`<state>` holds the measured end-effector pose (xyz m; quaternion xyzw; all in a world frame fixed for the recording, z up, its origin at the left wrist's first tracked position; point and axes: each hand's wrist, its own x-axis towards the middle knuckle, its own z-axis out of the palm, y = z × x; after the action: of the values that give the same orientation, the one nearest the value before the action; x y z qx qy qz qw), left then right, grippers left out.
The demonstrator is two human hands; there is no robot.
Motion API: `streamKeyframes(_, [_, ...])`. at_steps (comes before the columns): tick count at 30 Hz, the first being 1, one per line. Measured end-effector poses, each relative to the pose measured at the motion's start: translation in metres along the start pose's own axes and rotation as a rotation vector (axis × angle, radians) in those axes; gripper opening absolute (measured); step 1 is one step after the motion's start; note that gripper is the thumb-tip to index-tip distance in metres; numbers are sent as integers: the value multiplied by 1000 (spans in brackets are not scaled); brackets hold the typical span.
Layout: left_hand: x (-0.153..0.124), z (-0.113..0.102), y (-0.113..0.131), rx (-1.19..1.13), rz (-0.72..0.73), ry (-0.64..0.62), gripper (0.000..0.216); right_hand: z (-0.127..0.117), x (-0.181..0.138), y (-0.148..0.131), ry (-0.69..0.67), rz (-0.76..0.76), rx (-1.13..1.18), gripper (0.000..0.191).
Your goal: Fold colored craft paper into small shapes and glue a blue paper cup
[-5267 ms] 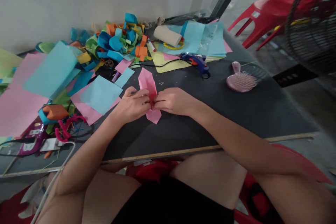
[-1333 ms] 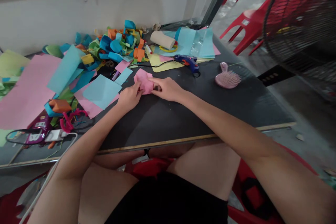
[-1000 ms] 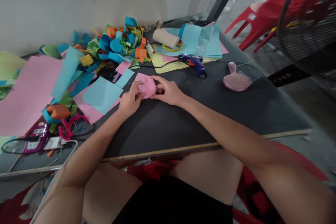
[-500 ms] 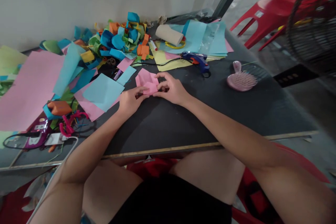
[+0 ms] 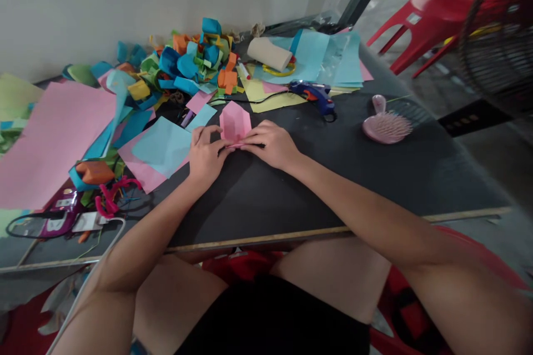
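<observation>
A small folded pink paper piece [image 5: 235,122] lies on the dark table [image 5: 316,177] in front of me. My left hand [image 5: 206,154] presses its near left edge, fingers curled down on it. My right hand [image 5: 268,144] pinches and flattens the near right edge against the table. Both hands meet at the paper's lower fold; the pointed far half sticks out beyond my fingers.
Blue and pink paper sheets [image 5: 160,147] lie left of my hands. A heap of folded coloured paper pieces [image 5: 191,66] sits behind them. A blue glue gun [image 5: 314,94], a cardboard roll [image 5: 268,54] and a pink hairbrush [image 5: 385,125] lie to the right. Red chairs [image 5: 420,16] and a fan [image 5: 499,39] stand beyond.
The pink paper, long and pointed earlier, was folded into a shorter piece. In the last half second both hands came down and pressed its near edge flat.
</observation>
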<state>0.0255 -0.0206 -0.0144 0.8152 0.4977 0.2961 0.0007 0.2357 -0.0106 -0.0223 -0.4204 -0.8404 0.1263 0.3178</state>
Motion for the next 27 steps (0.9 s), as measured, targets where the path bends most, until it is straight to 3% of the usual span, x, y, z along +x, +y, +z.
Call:
streamKeyframes(9, [12, -12, -4, -9, 89, -229, 20, -10, 4, -1, -85, 2, -62, 28])
streamKeyframes(15, [15, -14, -6, -36, 122, -256, 22, -17, 7, -2, -113, -47, -67, 29])
streamKeyframes(22, [14, -10, -11, -13, 262, -320, 22, -11, 7, 4, -117, -77, -60, 32])
streamKeyframes(24, [13, -6, -9, -8, 253, -337, 19, -9, 6, 3, -132, -74, -73, 27])
streamKeyframes(27, [13, -1, -8, -34, 175, -315, 13, -8, 7, 0, -150, -22, -89, 34])
